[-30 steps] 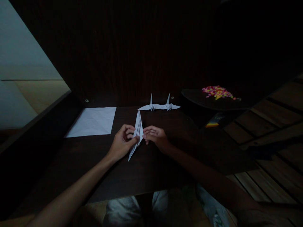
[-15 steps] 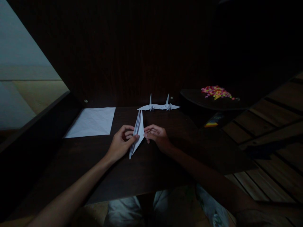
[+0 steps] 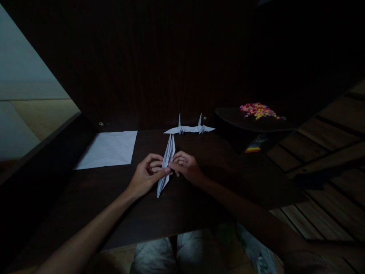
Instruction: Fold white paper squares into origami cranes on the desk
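A long, pointed piece of folded white paper (image 3: 163, 184) is held between both hands above the dark table. My left hand (image 3: 146, 173) pinches it from the left, thumb across its near face. From the right, my right hand (image 3: 186, 166) grips its edge with thumb and fingers. The paper's layers spread a little apart at the far end, where two points stick up. Behind it stand two white origami cranes (image 3: 179, 130) (image 3: 201, 129), their inner tips meeting or overlapping. To the left lies a flat white sheet (image 3: 107, 150) with crease lines.
A rounded dark shelf (image 3: 228, 114) at the right carries a heap of small colourful pieces (image 3: 259, 110). Below it is something with a yellow edge (image 3: 253, 150). A dark side board (image 3: 42, 148) bounds the table on the left, and a tall dark panel (image 3: 159, 64) rises behind.
The folded paper has turned in my hands, showing its layered edge more, and come slightly nearer. My right thumb has moved left onto the paper. The view has shifted slightly.
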Tool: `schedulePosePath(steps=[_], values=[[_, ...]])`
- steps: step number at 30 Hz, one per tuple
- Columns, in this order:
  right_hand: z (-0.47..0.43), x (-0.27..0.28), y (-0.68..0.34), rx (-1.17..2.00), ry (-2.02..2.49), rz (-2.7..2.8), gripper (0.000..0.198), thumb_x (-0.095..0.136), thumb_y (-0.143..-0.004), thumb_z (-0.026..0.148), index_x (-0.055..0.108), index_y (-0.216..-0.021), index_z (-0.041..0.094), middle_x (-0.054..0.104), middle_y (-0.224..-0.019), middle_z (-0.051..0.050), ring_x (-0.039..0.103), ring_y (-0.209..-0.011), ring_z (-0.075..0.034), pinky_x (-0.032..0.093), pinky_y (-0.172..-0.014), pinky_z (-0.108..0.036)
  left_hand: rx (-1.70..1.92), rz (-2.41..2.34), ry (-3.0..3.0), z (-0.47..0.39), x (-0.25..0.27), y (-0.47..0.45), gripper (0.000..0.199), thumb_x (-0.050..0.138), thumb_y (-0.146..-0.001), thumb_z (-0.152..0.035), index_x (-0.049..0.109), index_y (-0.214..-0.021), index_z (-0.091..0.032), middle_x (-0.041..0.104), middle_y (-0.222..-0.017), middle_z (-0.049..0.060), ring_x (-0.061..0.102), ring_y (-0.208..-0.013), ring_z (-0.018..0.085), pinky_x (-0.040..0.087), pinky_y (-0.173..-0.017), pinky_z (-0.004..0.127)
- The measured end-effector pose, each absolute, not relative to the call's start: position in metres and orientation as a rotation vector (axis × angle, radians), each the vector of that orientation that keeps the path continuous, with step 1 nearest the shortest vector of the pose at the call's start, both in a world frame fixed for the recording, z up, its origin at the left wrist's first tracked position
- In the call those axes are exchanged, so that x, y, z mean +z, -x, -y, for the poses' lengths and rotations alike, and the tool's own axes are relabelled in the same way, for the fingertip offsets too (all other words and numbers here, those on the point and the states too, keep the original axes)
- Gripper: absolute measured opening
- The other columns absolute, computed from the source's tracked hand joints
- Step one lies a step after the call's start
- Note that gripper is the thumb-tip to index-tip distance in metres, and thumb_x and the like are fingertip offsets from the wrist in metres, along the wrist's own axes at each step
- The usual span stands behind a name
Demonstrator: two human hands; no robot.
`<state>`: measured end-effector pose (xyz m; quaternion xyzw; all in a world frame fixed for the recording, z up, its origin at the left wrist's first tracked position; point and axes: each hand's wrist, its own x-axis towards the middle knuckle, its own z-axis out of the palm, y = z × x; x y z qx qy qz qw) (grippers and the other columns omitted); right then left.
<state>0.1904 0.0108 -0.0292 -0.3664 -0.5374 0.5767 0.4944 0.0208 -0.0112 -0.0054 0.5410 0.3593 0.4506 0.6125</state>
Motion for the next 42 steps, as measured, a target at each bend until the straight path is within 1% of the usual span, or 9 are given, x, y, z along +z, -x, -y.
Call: schedulePosePath(steps=[9, 13, 17, 22, 25, 27, 35, 39, 42], values=[[-0.009, -0.026, -0.189, 1.286, 0.934, 1.293, 0.017, 0.068, -0.061, 0.019, 0.052, -0.064, 0.017, 0.056, -0.054, 0.006, 0.051, -0.038, -0.007, 0.042, -0.035, -0.018, 1.01, -0.837, -1.361, 0.012, -0.007, -0.02, 0.029, 0.073, -0.072, -0.027, 0.055, -0.092, -0.014, 0.067, -0.087, 0.004, 0.069, -0.074, 0.016, 0.055, -0.069, 0.027], [-0.007, -0.024, -0.189, 1.292, 0.936, 1.311, 0.012, 0.063, -0.067, 0.023, 0.053, -0.063, 0.017, 0.058, -0.051, 0.004, 0.051, -0.038, -0.008, 0.042, -0.037, -0.018, 0.973, -0.862, -1.352, 0.013, -0.005, -0.02, 0.033, 0.075, -0.07, -0.025, 0.054, -0.092, -0.014, 0.068, -0.073, 0.002, 0.068, -0.064, 0.016, 0.054, -0.061, 0.026], [-0.008, -0.022, -0.189, 1.313, 0.943, 1.307, 0.018, 0.056, -0.073, 0.028, 0.053, -0.058, 0.017, 0.056, -0.046, 0.003, 0.049, -0.036, -0.008, 0.039, -0.036, -0.018, 0.967, -0.866, -1.364, 0.013, -0.005, -0.02, 0.034, 0.077, -0.067, -0.022, 0.053, -0.09, -0.015, 0.065, -0.064, -0.001, 0.065, -0.056, 0.014, 0.051, -0.054, 0.023], [-0.007, -0.021, -0.19, 1.363, 0.943, 1.287, 0.028, 0.049, -0.078, 0.035, 0.054, -0.057, 0.016, 0.055, -0.044, 0.002, 0.048, -0.037, -0.009, 0.038, -0.037, -0.02, 0.94, -0.832, -1.359, 0.013, -0.004, -0.022, 0.033, 0.077, -0.066, -0.02, 0.052, -0.087, -0.015, 0.065, -0.074, -0.001, 0.063, -0.058, 0.01, 0.049, -0.053, 0.02], [-0.003, -0.02, -0.193, 1.403, 0.868, 1.311, 0.034, 0.044, -0.083, 0.039, 0.057, -0.063, 0.015, 0.057, -0.05, 0.0, 0.051, -0.041, -0.01, 0.04, -0.041, -0.021, 0.922, -0.83, -1.344, 0.012, -0.002, -0.023, 0.031, 0.075, -0.068, -0.02, 0.051, -0.087, -0.015, 0.065, -0.075, -0.001, 0.062, -0.059, 0.01, 0.049, -0.055, 0.02], [-0.002, -0.019, -0.196, 1.407, 0.822, 1.344, 0.031, 0.045, -0.083, 0.038, 0.058, -0.067, 0.015, 0.059, -0.055, 0.0, 0.052, -0.044, -0.01, 0.041, -0.043, -0.021, 0.907, -0.839, -1.326, 0.012, -0.001, -0.022, 0.03, 0.074, -0.07, -0.021, 0.051, -0.087, -0.015, 0.064, -0.073, -0.001, 0.063, -0.059, 0.01, 0.05, -0.054, 0.02], [-0.003, -0.016, -0.197, 1.267, 0.834, 1.408, 0.023, 0.059, -0.08, 0.036, 0.056, -0.068, 0.017, 0.057, -0.056, 0.004, 0.051, -0.042, -0.008, 0.04, -0.041, -0.02, 0.882, -0.787, -1.257, 0.013, 0.001, -0.019, 0.028, 0.072, -0.073, -0.025, 0.051, -0.089, -0.015, 0.067, -0.078, 0.002, 0.067, -0.063, 0.014, 0.052, -0.056, 0.023], [-0.004, -0.015, -0.194, 1.306, 0.868, 1.341, 0.026, 0.066, -0.074, 0.039, 0.052, -0.068, 0.017, 0.057, -0.055, 0.004, 0.048, -0.039, -0.006, 0.037, -0.038, -0.019, 0.861, -0.752, -1.263, 0.013, 0.001, -0.019, 0.027, 0.07, -0.075, -0.027, 0.05, -0.09, -0.015, 0.069, -0.087, 0.006, 0.067, -0.064, 0.015, 0.053, -0.054, 0.024], [-0.006, -0.017, -0.193, 1.374, 0.873, 1.257, 0.029, 0.07, -0.071, 0.039, 0.05, -0.074, 0.019, 0.054, -0.056, 0.007, 0.043, -0.036, -0.004, 0.031, -0.034, -0.017, 0.861, -0.727, -1.263, 0.013, 0.001, -0.018, 0.027, 0.069, -0.076, -0.028, 0.05, -0.091, -0.016, 0.07, -0.093, 0.008, 0.067, -0.064, 0.016, 0.052, -0.052, 0.024]])
